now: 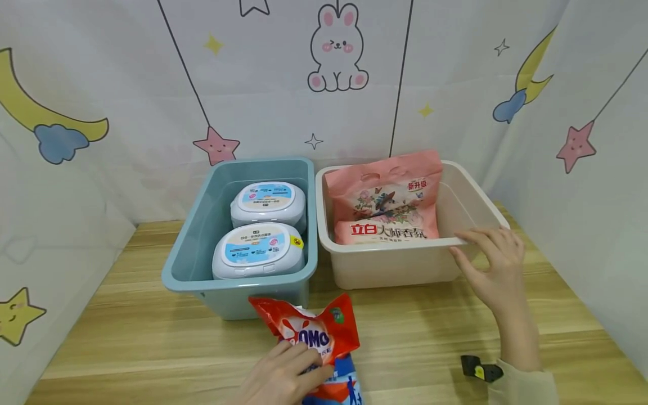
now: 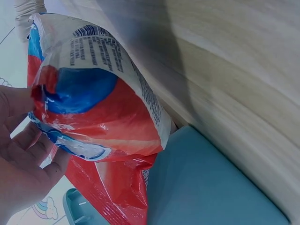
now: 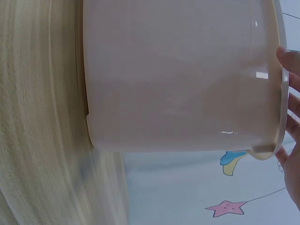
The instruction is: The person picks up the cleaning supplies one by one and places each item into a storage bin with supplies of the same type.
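Sorting appears partly done. Blue bin (image 1: 192, 264), left on the counter (image 1: 152, 337): two white tubs (image 1: 263, 230) already inside, one behind the other. In front of the blue bin, near the counter edge, the left hand (image 1: 280, 377) holds the red-and-blue detergent bag (image 1: 316, 337); grip clenched on its lower part, bag upright and not yet in either bin. White bin (image 1: 395, 264), just beside the blue one: a pink bag (image 1: 387, 197) stands inside, leaning on the back wall. Right hand (image 1: 493, 264): fingers hooked over the white bin's front right rim, grasping it. Judgement: the red bag is the one item left to place.
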{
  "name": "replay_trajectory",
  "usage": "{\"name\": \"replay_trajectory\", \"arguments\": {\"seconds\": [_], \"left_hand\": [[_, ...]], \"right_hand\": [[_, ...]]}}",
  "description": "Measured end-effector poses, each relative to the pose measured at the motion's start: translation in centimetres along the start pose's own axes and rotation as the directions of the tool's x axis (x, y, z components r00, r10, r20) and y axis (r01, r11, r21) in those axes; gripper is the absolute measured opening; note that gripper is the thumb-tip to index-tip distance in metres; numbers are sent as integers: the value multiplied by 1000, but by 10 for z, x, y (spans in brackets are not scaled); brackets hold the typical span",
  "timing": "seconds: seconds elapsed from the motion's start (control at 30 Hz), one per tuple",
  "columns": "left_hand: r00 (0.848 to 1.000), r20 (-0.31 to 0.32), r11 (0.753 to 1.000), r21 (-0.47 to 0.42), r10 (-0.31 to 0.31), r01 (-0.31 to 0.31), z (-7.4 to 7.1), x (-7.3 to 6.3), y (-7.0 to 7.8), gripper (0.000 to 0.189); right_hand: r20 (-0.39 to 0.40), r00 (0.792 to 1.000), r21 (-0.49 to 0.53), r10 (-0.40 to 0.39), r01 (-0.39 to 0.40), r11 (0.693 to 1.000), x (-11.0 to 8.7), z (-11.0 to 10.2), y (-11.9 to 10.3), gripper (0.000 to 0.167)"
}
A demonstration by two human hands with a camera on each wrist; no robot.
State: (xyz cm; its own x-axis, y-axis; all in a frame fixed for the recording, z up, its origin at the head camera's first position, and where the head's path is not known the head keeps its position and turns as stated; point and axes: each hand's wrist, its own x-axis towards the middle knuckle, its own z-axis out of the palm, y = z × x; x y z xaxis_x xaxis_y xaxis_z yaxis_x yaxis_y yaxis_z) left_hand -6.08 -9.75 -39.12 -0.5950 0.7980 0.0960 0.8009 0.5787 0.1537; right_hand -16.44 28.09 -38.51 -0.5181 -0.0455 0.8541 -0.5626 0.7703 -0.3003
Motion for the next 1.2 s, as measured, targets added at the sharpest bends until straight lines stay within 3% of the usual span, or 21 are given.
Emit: {"name": "replay_trajectory", "arguments": {"seconds": [0.57,1.2], "left_hand": [[998,-9,998,4,56,-56,-11,8,2,59],[985,-139,995,10,104,-104,-17,20,17,54]], "right_hand": [[11,1000,1,8,-8,1000,0,0,0,56],[0,1000,1,2,-2,1000,-1,0,1,55]]}}
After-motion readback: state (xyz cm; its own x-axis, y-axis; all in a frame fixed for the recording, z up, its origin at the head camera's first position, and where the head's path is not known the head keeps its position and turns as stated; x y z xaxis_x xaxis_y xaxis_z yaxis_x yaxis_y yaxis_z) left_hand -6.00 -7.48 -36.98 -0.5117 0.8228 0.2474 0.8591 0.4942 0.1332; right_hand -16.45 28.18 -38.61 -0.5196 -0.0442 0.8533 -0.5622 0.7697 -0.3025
